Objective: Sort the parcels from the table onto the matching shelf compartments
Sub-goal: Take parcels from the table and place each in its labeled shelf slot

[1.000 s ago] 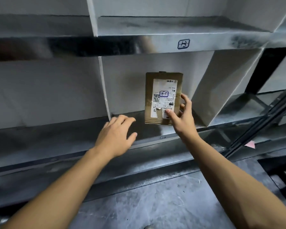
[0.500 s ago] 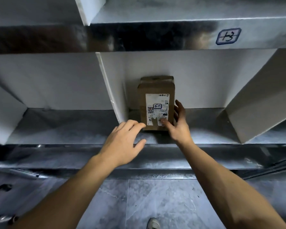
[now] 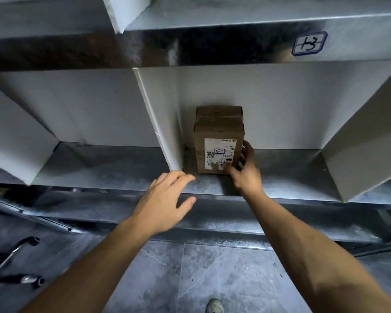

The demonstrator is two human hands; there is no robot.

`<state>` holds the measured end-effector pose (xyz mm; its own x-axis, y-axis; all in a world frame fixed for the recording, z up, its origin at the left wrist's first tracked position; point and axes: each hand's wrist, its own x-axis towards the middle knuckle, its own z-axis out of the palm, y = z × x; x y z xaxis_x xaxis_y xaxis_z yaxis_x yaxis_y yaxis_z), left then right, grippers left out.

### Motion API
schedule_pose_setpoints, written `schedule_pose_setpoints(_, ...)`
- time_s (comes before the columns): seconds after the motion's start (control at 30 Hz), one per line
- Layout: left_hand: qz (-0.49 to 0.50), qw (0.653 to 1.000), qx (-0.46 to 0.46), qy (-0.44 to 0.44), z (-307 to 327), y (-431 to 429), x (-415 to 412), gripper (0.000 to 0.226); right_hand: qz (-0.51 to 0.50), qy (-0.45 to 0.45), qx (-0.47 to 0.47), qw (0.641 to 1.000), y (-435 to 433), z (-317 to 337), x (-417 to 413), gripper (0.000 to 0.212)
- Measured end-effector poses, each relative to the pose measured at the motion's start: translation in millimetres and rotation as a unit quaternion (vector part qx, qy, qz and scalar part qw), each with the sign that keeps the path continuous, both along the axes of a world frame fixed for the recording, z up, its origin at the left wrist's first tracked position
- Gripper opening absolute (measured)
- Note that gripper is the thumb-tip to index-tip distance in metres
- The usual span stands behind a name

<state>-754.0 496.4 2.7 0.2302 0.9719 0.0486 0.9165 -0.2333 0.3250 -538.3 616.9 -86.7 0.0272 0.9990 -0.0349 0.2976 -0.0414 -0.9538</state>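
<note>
Head view, looking down into a shelf bay.

- Brown cardboard parcel [image 3: 219,143] stands upright on the metal shelf floor [image 3: 284,177], long axis vertical. Its white shipping label [image 3: 220,155] faces out. It sits in the left part of the compartment, just beside the white divider [image 3: 156,123] but not touching it as far as I can see.
- A second brown box [image 3: 219,112] is close behind it, toward the back wall. I cannot tell whether the two touch.
- Right hand [image 3: 244,175] is the nearer one and is on the parcel. Its fingers [image 3: 248,152] curl round the right side, and the thumb lies across the lower front edge over the label. The grip is narrow and low on the box.
- Left hand [image 3: 165,199] hovers above the shelf's front lip, left of and lower than the parcel and apart from it. Its fingers are spread and loosely bent, holding nothing.
- Blue-framed tag [image 3: 309,43] on the shelf edge above reads like "13". The boxed mark on the label is too small to read for sure.

Judgement: the parcel looks seated, base flat on the shelf. Release means the right fingers opening and drawing off to the right and back toward the person. A drag on the low corner could tip the tall box forward.

Below are grey floor tiles, a shoe tip [image 3: 215,306] and metal tubes [image 3: 16,251] at lower left.
</note>
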Motion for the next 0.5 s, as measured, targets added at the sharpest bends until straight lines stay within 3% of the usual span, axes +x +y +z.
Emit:
schedule_pose_setpoints(0.23,-0.003,1.0,0.0,0.005,4.2,-7.1,-0.7,0.048,-0.048,-0.041,-0.039,0.997,-10.1,10.9,-2.1,0.084)
schedule_pose_setpoints(0.33,-0.008,1.0,0.007,0.016,10.5,-9.7,1.9,0.049,-0.053,-0.091,-0.022,0.994,-28.2,20.8,3.9,0.069)
schedule_pose_setpoints(0.43,0.001,0.999,0.024,0.032,15.0,-15.0,3.5,0.048,-0.023,-0.223,0.005,0.975,-57.1,27.0,13.0,0.05)
schedule_pose_setpoints(0.5,0.007,0.998,0.029,0.051,16.8,-19.9,4.6,0.048,0.017,-0.333,0.047,0.942,-80.0,31.4,18.6,0.043)
